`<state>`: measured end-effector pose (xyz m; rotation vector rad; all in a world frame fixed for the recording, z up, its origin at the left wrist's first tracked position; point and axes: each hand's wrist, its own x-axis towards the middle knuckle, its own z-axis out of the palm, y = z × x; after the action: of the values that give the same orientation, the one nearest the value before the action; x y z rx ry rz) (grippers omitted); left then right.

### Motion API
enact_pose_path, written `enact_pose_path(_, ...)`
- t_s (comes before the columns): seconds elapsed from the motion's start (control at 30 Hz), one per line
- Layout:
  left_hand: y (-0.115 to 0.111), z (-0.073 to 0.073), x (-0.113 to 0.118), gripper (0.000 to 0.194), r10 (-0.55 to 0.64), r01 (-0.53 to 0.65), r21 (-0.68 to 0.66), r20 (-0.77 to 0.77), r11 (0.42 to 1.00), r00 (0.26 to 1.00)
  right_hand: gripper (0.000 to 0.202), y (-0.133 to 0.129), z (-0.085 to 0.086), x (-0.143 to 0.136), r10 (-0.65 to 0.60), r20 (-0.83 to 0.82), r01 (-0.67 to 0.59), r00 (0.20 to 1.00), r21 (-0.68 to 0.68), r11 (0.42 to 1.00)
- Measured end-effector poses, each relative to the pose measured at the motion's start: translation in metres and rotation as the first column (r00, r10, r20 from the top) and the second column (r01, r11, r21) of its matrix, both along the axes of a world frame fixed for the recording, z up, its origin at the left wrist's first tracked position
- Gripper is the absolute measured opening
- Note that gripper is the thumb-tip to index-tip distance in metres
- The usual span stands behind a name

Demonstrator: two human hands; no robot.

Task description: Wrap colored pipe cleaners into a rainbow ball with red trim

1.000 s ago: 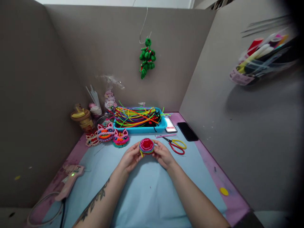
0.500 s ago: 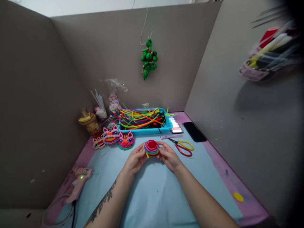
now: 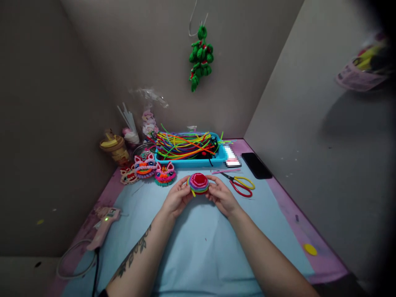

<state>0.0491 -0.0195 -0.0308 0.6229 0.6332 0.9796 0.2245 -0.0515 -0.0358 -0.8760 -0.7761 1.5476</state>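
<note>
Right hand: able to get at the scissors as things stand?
Likely yes: the scissors lie just beyond the right hand, with nothing visible between. That hand is helping hold the round striped piece, though, so would probably need to let go first.

The left grip (image 3: 177, 199) and right grip (image 3: 224, 199) face each other with fingers (image 3: 214, 179) bent. Both forearms (image 3: 150, 247) slant inward.

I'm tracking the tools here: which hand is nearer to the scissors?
Right. The right hand is close to the scissors, left of their handles; the left hand is farther left, across the round striped piece.
</note>
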Motion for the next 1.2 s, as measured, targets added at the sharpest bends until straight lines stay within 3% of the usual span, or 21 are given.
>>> enact_pose_path(0.17, 0.0032, -0.0019, -0.0018, 0.054, 0.059, -0.060, 0.012, 0.031, 0.998, 0.998, 0.048, -0.0003, 0.0001, -0.0024, -0.023, 0.028, 0.023, 0.999, 0.007, 1.000)
enact_pose_path(0.43, 0.0052, -0.0056, -0.0040, 0.028, 0.091, -0.088, -0.111, 0.029, 0.990, 0.995, 0.049, 0.0017, -0.0044, -0.0023, -0.008, 0.049, 0.007, 0.999, 0.017, 1.000)
enact_pose_path(0.63, -0.0002, -0.0002, -0.0016, 0.030, -0.010, 0.010, -0.003, 0.095, 1.000, 0.995, 0.052, 0.0018, -0.0066, -0.0029, -0.020, 0.077, 0.018, 0.997, 0.025, 1.000)
enact_pose_path(0.77, -0.0029, -0.0003, 0.0001, 0.030, -0.060, 0.062, -0.031, 0.070, 0.998, 0.996, 0.054, 0.0008, -0.0074, -0.0024, -0.026, 0.091, 0.023, 0.995, 0.032, 0.999)
enact_pose_path(0.97, -0.0018, -0.0074, -0.0005, 0.030, -0.051, 0.054, -0.040, 0.057, 0.998, 0.997, 0.056, 0.0014, -0.0085, -0.0036, -0.015, 0.107, 0.012, 0.994, 0.032, 0.999)
enact_pose_path(1.2, -0.0031, -0.0003, 0.0021, 0.035, -0.044, 0.047, -0.055, 0.047, 0.997, 0.998, 0.055, 0.0030, -0.0093, -0.0044, 0.000, 0.124, -0.005, 0.992, 0.046, 0.999)
